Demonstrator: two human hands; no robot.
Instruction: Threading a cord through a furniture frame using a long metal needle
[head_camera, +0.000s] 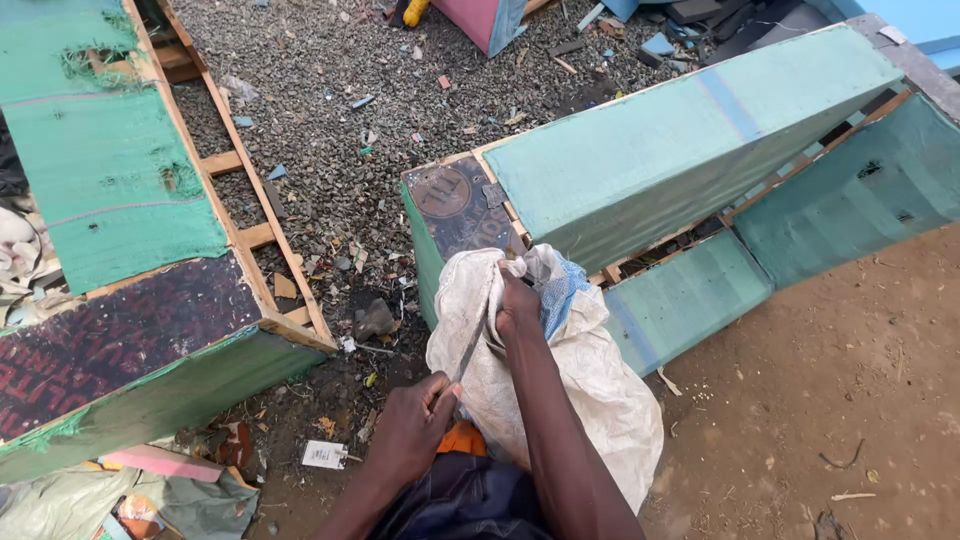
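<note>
Gripping a knife (470, 350) in a closed fist, the left hand (412, 428) held the blade against the white sack (600, 390), whose top edge the right hand (518, 305) clutched tightly just above.

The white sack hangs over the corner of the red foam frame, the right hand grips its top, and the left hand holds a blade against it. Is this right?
Not quite: in the head view the foam frame under the white sack is green, not red. The rest stands: the right hand grips the sack's top, and the left hand holds a blade against it.
</note>
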